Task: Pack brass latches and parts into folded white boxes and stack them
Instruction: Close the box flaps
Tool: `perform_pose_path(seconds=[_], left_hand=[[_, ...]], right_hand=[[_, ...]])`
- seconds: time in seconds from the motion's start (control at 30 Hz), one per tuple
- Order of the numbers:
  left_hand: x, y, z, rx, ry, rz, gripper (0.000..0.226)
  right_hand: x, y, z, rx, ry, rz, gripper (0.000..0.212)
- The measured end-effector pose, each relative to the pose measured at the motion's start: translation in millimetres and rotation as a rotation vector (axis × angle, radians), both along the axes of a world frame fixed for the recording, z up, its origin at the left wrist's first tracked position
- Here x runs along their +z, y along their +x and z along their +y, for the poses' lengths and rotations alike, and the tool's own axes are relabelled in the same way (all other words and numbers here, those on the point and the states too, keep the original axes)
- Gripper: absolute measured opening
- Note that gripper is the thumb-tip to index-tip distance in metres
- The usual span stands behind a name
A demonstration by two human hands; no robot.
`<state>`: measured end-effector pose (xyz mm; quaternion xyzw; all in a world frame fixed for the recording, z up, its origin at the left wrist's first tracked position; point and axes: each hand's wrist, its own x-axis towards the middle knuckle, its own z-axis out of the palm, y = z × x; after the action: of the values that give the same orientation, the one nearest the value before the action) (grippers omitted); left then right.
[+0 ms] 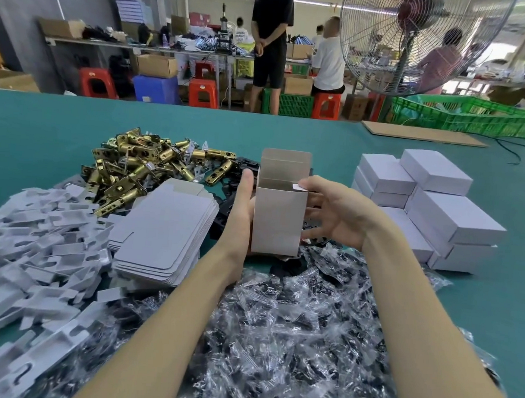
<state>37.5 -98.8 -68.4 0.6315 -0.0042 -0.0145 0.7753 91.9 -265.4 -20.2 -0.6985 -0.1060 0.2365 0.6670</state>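
Box (278, 219) upright at centre frame, mouth up, gripped by left hand (241, 209) and right hand (332, 213); latches (138, 164) lie upper left, nearer left hand.

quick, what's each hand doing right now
Left hand: holds the open white box by its side.
Right hand: pinches the box's top flap.

White open box (278, 222), centre. Teal table cover (40, 137). Brass-gold latches (138, 164), far left. White flat blanks (164, 238) beside. White card inserts (31, 243), near left. Clear bags (290, 342) with black parts, near centre. White closed boxes (436, 209), right. Green crate (468, 116), red stools (202, 93), far.
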Motion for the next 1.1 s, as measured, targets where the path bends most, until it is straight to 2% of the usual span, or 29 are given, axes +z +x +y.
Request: perform_pose_path(seconds=[0.13, 0.23, 0.33, 0.4, 0.5, 0.57, 0.6, 0.7, 0.77, 0.9, 1.1], left_hand=[[3, 1, 4, -0.051, -0.014, 0.07, 0.067], [6, 3, 4, -0.052, -0.015, 0.126, 0.076], [5, 5, 4, -0.035, -0.014, 0.141, 0.072], [4, 6, 3, -0.027, -0.012, 0.144, 0.076], [5, 7, 1, -0.038, -0.028, 0.135, 0.079], [7, 6, 0, -0.048, -0.013, 0.135, 0.082], [7, 7, 1, -0.044, -0.008, 0.135, 0.083], [7, 7, 2, -0.028, -0.015, 0.134, 0.081], [5, 7, 3, -0.016, 0.001, 0.124, 0.082], [0, 7, 1, 0.006, 0.022, 0.054, 0.078], [-1, 6, -2, 0.044, 0.11, 0.031, 0.083]], right_hand=[[-2, 2, 0, 0.047, 0.107, -0.147, 0.03], [-4, 2, 3, 0.023, 0.262, -0.249, 0.043], [-6, -2, 9, -0.022, 0.251, -0.359, 0.05], [-6, -2, 11, -0.014, 0.245, -0.391, 0.044], [-4, -2, 10, 0.039, 0.201, -0.374, 0.025], [-4, -2, 11, 0.054, 0.16, -0.367, 0.036], [-5, -2, 11, 0.047, 0.153, -0.38, 0.035], [-5, -4, 11, 0.064, 0.131, -0.425, 0.015], [-5, -3, 9, 0.101, 0.138, -0.408, 0.009], [-6, -2, 8, 0.056, 0.114, -0.439, 0.018], [6, -4, 5, -0.011, 0.008, -0.605, 0.021]])
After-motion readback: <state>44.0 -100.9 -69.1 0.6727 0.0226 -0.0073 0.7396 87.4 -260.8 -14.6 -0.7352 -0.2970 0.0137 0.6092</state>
